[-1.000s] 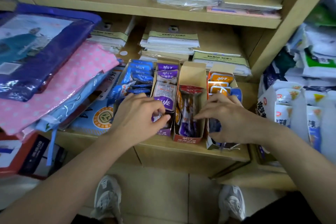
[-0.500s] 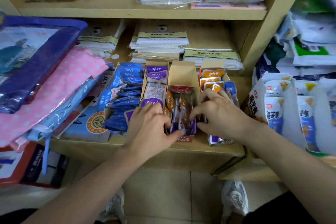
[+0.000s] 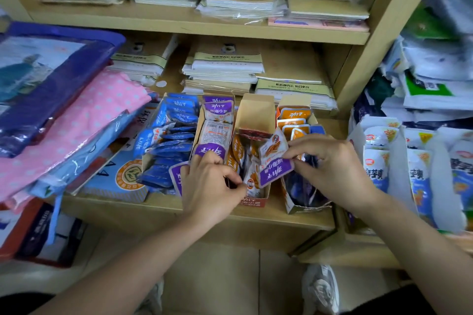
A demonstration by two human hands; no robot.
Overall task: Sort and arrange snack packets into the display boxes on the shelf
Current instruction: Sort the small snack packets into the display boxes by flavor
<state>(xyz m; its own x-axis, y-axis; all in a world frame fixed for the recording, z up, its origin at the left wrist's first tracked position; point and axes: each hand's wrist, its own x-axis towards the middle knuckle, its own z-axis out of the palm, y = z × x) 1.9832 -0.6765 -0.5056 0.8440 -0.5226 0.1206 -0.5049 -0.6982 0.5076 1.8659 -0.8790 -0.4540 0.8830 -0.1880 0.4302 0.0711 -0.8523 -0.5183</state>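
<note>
Several narrow display boxes stand side by side on the wooden shelf (image 3: pixel 268 217). A box of blue packets (image 3: pixel 169 146) is on the left, beside it a box of purple packets (image 3: pixel 213 133), then a red-fronted box (image 3: pixel 253 117) with an open flap, and a box with orange packets (image 3: pixel 294 116) at the right. My right hand (image 3: pixel 332 169) pinches a purple-and-white snack packet (image 3: pixel 273 161) tilted above the red-fronted box. My left hand (image 3: pixel 210 186) grips packets at the front of that box, another purple packet (image 3: pixel 176 176) under its thumb side.
Stacks of notebooks (image 3: pixel 225 69) lie behind the boxes and on the upper shelf. Pink and blue plastic-wrapped packs (image 3: pixel 64 120) slope in from the left. White snack bags (image 3: pixel 378 161) fill a bin on the right. Grey shoes (image 3: pixel 320 289) stand on the tiled floor below.
My right hand has lifted a purple-and-white packet up out of the red-fronted box. My left hand has shifted right to the front of that box. The camera has moved closer.
</note>
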